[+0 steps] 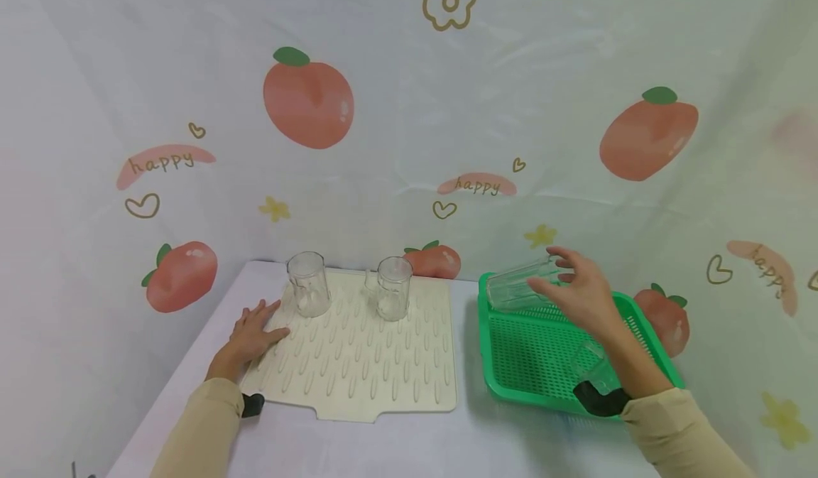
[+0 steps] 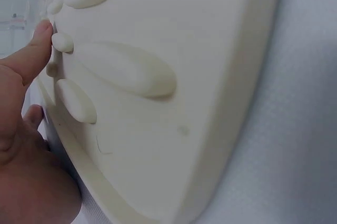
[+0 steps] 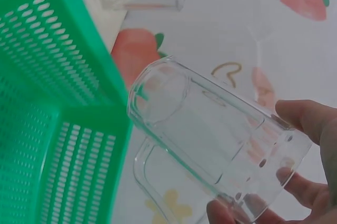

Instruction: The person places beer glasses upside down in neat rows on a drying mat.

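In the head view my right hand (image 1: 580,295) holds a clear glass mug (image 1: 516,286) tilted over the back left corner of the green basket (image 1: 486,343). The right wrist view shows thumb and fingers curled round one end of that mug (image 3: 205,129), its handle (image 3: 141,167) below. My left hand (image 1: 251,334) rests at the left edge of the cream drying mat (image 1: 358,386), fingers spread. Its thumb (image 2: 31,52) touches the ribbed top in the left wrist view. On the back of the mat stand two clear mugs, one left (image 1: 309,286) and one near the middle (image 1: 393,290).
Inside the basket, partly behind my right wrist, lies another clear glass piece (image 1: 589,363). The white tabletop (image 1: 383,449) extends in front of the mat. A white curtain (image 1: 396,116) printed with fruit and flowers hangs right behind the table.
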Tool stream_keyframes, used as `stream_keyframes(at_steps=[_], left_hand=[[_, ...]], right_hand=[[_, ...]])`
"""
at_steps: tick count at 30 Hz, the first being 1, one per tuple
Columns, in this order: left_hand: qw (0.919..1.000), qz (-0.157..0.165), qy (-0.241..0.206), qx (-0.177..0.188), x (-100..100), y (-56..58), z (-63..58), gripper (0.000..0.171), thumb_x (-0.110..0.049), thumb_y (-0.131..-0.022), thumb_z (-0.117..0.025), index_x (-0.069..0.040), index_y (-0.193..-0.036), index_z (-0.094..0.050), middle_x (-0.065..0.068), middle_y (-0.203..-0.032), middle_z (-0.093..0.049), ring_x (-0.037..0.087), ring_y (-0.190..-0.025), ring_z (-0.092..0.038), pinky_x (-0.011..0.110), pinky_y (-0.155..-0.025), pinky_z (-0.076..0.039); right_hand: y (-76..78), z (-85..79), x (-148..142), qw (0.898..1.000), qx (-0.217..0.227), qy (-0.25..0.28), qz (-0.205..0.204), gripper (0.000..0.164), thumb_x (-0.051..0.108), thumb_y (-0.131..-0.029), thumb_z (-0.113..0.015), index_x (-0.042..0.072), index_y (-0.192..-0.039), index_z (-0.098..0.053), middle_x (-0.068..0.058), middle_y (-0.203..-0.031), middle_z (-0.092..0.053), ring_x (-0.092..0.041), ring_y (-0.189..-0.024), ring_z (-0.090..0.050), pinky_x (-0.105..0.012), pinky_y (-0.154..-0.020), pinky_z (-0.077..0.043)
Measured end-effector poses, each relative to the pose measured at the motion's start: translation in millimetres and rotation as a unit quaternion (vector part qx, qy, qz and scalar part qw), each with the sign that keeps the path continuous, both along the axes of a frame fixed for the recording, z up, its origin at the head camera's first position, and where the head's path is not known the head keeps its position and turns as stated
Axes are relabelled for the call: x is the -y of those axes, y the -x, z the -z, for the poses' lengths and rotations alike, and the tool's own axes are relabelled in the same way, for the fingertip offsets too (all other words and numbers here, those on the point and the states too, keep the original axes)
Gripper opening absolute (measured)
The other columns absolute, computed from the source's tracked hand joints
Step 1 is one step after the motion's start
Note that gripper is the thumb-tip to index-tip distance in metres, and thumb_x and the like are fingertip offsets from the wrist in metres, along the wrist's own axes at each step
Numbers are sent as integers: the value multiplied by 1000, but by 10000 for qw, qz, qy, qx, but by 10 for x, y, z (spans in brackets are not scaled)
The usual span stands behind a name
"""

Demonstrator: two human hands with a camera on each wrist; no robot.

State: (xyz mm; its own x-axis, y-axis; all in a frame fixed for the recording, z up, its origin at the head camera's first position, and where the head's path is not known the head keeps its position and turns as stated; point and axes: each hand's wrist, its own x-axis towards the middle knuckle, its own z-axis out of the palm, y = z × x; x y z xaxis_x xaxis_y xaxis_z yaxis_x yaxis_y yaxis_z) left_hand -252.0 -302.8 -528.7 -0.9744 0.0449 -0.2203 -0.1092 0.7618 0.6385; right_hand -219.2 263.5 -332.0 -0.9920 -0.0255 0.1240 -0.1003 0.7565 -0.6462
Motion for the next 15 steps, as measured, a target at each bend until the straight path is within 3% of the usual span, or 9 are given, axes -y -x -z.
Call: stream_keyframes(at_steps=[15], left_hand=[[9999, -123, -2, -87, -34, -34, -3, 83, -41, -97, -66, -8, -161, -24, 31, -168, -2, 61, -151, 11, 79, -116, 4]], right_hand=[[-3, 69, 415, 9946, 128, 982, -323, 72, 43, -94, -72, 20, -155, -40, -20, -154, -46, -45, -135, -54, -59, -100, -54]])
